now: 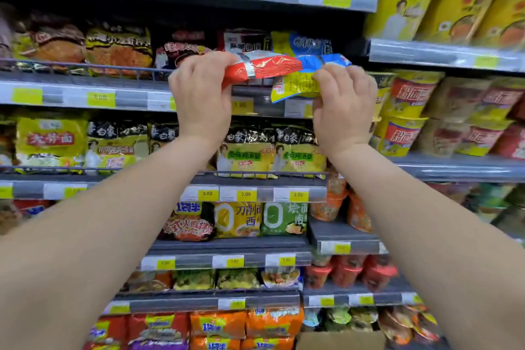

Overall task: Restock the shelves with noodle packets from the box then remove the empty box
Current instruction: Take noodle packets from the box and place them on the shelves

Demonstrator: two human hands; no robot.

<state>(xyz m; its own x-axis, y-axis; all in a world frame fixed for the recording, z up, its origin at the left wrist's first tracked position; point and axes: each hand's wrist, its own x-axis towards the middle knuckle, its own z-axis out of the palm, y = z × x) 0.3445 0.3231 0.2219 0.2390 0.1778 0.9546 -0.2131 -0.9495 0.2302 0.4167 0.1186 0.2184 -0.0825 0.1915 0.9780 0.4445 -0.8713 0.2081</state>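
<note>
— What is held by each hand?
— A red noodle packet [264, 68] is gripped by the left hand [200, 96]; a blue-and-yellow packet [297, 86] is pinched by the right hand [345, 105].
— Where are they held?
— Side by side, raised before a stocked shelf's wire rail [85, 66].

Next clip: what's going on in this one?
A person is restocking a supermarket noodle aisle. The left hand grips a red packet and the right hand grips a yellow and blue packet, both held up in front of a shelf of packets, not yet set down. A cardboard box edge shows at the bottom.
</note>
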